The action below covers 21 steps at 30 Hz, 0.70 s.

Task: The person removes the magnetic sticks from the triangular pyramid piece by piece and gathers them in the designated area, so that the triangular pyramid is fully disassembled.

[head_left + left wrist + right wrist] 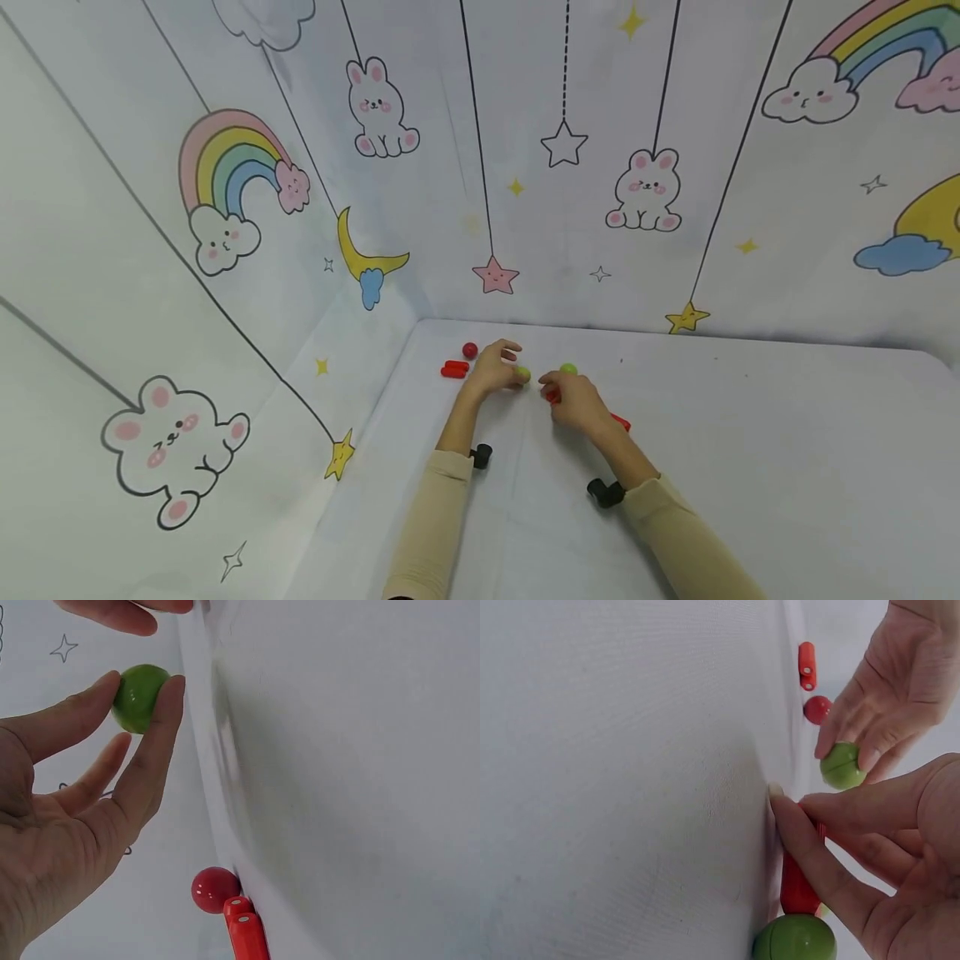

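My left hand (495,372) pinches a glossy green ball (138,699) between thumb and fingertip; in the right wrist view a thin seam runs across this ball (842,766). Just to its right, my right hand (579,402) pinches the end of a red rounded stick (799,885) low at the white table, its fingers covering part of it. A second green ball (568,368) lies beyond the right hand, close to the stick's other end. In the right wrist view that ball (795,942) is cut off at the bottom.
A red ball (470,350) and two red sticks (454,368) lie left of my left hand. Another red stick (621,422) shows partly behind the right forearm. White walls (555,208) with cartoon drawings rise at the table's back and left.
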Each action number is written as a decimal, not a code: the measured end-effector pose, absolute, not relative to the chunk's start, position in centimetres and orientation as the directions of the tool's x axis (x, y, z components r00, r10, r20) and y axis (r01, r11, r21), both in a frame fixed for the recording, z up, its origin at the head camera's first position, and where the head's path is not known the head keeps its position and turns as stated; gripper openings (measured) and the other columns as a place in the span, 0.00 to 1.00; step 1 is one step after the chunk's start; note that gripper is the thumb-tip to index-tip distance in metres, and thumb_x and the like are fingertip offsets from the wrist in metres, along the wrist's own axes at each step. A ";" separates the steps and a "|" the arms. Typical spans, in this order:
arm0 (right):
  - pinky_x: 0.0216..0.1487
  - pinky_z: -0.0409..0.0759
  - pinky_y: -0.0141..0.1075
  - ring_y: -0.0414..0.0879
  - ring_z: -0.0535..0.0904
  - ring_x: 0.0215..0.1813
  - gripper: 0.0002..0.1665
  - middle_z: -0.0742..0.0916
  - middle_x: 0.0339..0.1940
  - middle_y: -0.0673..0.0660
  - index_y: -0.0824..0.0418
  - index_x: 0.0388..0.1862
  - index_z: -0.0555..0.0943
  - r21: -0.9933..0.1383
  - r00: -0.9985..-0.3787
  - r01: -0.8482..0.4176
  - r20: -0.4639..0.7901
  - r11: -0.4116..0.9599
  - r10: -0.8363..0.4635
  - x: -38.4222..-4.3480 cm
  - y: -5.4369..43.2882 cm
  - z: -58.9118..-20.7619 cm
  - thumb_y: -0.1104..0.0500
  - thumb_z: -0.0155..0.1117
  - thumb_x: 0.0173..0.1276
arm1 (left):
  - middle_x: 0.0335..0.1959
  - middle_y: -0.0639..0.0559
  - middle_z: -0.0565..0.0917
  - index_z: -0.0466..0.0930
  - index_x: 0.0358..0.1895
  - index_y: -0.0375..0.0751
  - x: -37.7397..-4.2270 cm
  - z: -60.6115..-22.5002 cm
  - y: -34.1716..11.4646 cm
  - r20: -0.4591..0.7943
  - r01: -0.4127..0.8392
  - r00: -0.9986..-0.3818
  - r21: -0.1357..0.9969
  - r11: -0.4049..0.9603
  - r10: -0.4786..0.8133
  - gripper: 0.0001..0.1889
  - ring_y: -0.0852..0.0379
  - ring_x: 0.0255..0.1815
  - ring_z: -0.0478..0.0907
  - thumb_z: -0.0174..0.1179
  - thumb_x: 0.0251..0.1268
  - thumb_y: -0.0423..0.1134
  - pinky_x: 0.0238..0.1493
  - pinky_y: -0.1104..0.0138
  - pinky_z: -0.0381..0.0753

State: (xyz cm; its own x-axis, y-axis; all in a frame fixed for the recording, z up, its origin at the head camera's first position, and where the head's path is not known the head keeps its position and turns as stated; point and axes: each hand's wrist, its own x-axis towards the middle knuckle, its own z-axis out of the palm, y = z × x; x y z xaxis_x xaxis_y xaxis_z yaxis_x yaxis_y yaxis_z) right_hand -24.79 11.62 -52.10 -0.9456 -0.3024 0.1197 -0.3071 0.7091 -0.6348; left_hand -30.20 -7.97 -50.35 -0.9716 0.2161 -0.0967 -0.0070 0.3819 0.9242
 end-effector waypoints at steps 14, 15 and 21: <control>0.39 0.81 0.40 0.49 0.84 0.41 0.29 0.91 0.43 0.56 0.65 0.58 0.85 -0.646 -0.953 -0.267 0.066 0.716 -0.296 -24.9 11.6 -52.2 0.76 0.65 0.55 | 0.64 0.29 0.76 0.77 0.63 0.31 -33.7 -51.4 -8.0 0.001 0.031 -0.997 0.931 0.363 0.082 0.27 0.43 0.50 0.84 0.69 0.59 0.22 0.46 0.54 0.89; 0.36 0.81 0.39 0.49 0.83 0.41 0.29 0.91 0.44 0.57 0.65 0.58 0.84 -0.647 -0.954 -0.262 0.062 0.716 -0.294 -24.9 11.6 -52.1 0.76 0.65 0.55 | 0.64 0.29 0.76 0.77 0.64 0.30 -33.9 -51.5 -7.9 0.008 0.036 -0.997 0.931 0.362 0.079 0.27 0.43 0.51 0.84 0.69 0.59 0.22 0.46 0.55 0.89; 0.29 0.80 0.36 0.49 0.81 0.40 0.30 0.90 0.45 0.57 0.65 0.60 0.84 -0.657 -0.958 -0.240 0.044 0.715 -0.282 -24.7 11.6 -52.0 0.76 0.67 0.56 | 0.62 0.30 0.77 0.77 0.63 0.29 -35.4 -51.7 -7.8 0.060 0.075 -0.997 0.916 0.395 0.049 0.28 0.42 0.53 0.85 0.68 0.57 0.21 0.41 0.62 0.89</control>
